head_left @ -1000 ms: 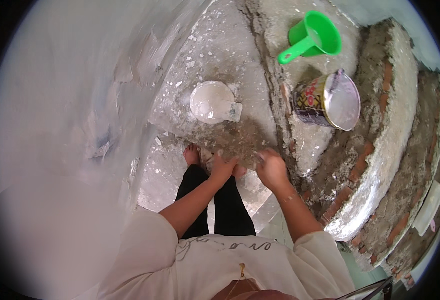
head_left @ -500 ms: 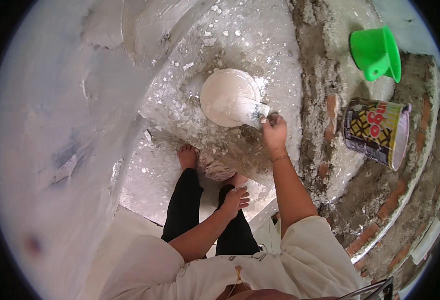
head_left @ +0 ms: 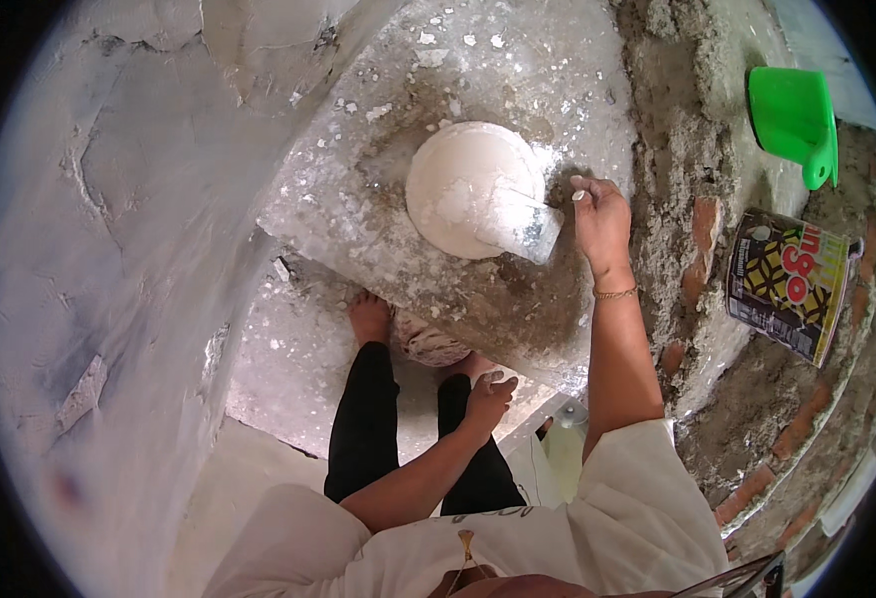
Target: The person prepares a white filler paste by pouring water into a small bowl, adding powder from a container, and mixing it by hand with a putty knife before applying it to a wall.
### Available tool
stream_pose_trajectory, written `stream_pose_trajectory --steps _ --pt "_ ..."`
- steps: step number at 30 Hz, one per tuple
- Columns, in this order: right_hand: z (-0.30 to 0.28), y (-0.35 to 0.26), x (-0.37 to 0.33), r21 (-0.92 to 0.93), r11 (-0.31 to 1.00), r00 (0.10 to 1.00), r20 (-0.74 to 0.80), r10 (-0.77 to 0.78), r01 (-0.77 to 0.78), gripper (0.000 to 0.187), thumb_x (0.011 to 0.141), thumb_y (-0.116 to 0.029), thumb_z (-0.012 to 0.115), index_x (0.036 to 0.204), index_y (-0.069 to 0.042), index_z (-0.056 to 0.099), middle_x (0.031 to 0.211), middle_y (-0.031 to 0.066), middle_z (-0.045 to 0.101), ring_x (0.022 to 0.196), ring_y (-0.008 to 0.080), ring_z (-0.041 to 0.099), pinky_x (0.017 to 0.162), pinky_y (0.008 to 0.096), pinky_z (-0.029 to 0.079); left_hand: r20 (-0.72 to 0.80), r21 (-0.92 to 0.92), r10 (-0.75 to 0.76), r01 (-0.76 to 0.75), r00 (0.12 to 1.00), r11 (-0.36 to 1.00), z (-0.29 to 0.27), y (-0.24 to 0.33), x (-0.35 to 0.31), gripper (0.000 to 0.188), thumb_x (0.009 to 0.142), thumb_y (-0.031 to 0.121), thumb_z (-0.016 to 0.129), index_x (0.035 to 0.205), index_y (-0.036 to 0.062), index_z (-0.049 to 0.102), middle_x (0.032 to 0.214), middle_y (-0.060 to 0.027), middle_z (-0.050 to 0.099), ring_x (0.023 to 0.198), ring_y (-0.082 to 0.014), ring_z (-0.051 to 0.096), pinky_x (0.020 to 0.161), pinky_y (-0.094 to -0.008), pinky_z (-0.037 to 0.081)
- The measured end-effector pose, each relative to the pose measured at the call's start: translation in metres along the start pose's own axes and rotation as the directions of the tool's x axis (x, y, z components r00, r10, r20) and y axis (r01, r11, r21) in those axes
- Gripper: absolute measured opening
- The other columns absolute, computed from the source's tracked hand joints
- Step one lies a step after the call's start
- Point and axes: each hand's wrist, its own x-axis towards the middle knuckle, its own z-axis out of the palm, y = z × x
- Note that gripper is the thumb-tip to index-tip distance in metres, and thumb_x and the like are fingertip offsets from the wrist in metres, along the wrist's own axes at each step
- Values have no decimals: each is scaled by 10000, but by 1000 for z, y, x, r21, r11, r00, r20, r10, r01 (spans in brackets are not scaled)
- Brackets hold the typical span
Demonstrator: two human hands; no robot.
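A round tub of white paste [head_left: 458,189] stands on the speckled grey ledge ahead of me. A flat scraper [head_left: 533,229], smeared with white paste, lies slanting over the tub's near right rim. Right of the scraper and apart from it is my right hand [head_left: 604,224], its fingers curled in toward the thumb, with white on the fingertips and nothing visible in them. My left hand [head_left: 488,407] is over my right leg, holding nothing, fingers loosely bent and apart, also with whitish tips.
On the rough brick ledge at the right are a green plastic dipper [head_left: 792,118] and a dark printed bucket [head_left: 785,284] lying tilted. A grey plastered wall [head_left: 109,279] rises at the left. My bare feet [head_left: 369,317] are by a pale, stone-like lump [head_left: 428,339] below the ledge.
My right hand has let go of the scraper and moved right and away from me. The scraper stays on the tub. My left hand's fingers have bent more. The view has shifted slightly.
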Motion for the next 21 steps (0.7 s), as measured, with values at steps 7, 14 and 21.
stream_pose_trajectory --steps 7,14,21 --pt "5 -6 3 2 993 971 211 116 -119 232 806 -125 521 951 8 643 1028 217 615 953 350 594 834 375 458 -16 50 144 -143 989 988 -1 -1 5 534 821 317 671 1176 -33 479 820 -66 589 685 -112 536 625 -258 442" --pt "2 17 -52 307 800 822 441 361 -516 267 833 -164 628 1020 19 571 859 84 637 792 153 590 677 266 465 -63 96 156 -149 986 984 -6 -1 7 567 823 322 664 1207 -43 463 900 -105 622 713 -130 548 639 -265 445" --pt "28 -35 -67 650 644 915 288 283 -403 176 819 -51 667 963 2 581 833 2 622 719 44 540 604 190 428 -49 159 182 -173 982 972 -7 -10 12 572 822 324 657 1205 -58 471 1001 -165 634 912 -208 603 798 -296 453"
